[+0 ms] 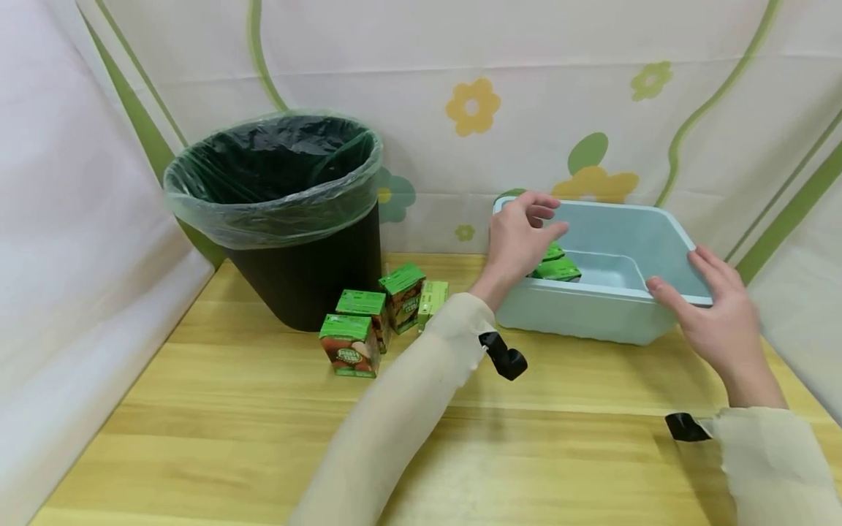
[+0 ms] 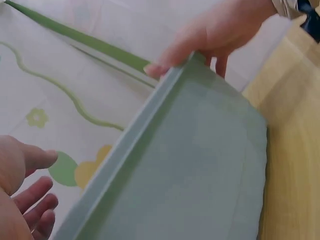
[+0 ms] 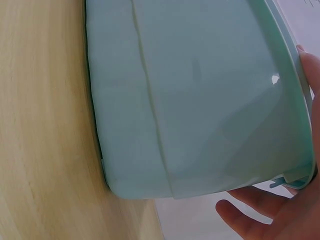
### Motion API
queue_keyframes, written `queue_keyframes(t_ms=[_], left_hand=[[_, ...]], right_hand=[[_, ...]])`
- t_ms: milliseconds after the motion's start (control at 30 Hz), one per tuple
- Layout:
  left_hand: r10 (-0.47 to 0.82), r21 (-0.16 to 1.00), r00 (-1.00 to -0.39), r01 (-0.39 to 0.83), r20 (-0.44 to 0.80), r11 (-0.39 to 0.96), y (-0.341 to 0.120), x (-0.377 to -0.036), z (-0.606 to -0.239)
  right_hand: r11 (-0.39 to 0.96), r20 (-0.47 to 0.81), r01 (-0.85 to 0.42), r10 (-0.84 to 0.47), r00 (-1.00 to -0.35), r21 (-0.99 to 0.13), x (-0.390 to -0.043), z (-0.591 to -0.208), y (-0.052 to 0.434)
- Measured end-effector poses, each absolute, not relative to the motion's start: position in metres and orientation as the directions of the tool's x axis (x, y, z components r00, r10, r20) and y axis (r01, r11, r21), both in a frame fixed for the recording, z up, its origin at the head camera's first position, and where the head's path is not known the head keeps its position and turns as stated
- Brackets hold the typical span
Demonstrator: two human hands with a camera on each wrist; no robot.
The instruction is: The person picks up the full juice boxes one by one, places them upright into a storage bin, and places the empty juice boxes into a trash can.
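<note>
A light blue plastic tub (image 1: 592, 321) stands on the wooden table at the right. Two green juice cartons (image 1: 556, 267) lie inside it by the left wall. My left hand (image 1: 536, 219) hovers over the tub's left rim with its fingers loosely bent and holds nothing; it shows low at the left in the left wrist view (image 2: 22, 195). My right hand (image 1: 677, 274) lies at the tub's front right corner, thumb on the rim, fingers stretched along the right side. The right wrist view shows the tub's outer wall (image 3: 200, 100) with my fingers (image 3: 260, 220) just beyond it.
A black waste bin (image 1: 309, 277) with a thin green liner stands at the back left. Several green juice cartons (image 1: 349, 347) stand on the table (image 1: 230, 438) between bin and tub. A flowered cloth backdrop closes off the back and both sides.
</note>
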State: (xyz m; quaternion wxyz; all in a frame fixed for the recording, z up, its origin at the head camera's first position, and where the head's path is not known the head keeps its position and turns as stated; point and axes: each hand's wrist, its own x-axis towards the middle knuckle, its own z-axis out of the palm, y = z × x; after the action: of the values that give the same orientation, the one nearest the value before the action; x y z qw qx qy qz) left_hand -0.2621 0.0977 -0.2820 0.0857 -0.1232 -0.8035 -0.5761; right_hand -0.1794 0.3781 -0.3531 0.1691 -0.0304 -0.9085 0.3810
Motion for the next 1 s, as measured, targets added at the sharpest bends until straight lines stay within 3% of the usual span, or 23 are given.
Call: queue_keyframes(t_ms=[300, 633, 1000], left_hand=[[-0.003, 0.949, -0.956, 0.292, 0.295, 0.118, 0.074, -0.23, -0.275], [-0.046, 0.904, -0.919, 0.374, 0.391, 0.208, 0.038, -0.207, -0.285], [-0.203, 0.884, -0.875, 0.382, 0.44, 0.269, 0.009, -0.18, -0.315]], right_hand=[[0.709, 0.28, -0.06, 0.198, -0.939, -0.702, -0.175, -0.355, 0.382], [0.716, 0.287, -0.068, 0.189, -0.939, -0.694, -0.177, -0.355, 0.381], [0.717, 0.288, -0.072, 0.183, -0.94, -0.693, -0.178, -0.354, 0.379]])
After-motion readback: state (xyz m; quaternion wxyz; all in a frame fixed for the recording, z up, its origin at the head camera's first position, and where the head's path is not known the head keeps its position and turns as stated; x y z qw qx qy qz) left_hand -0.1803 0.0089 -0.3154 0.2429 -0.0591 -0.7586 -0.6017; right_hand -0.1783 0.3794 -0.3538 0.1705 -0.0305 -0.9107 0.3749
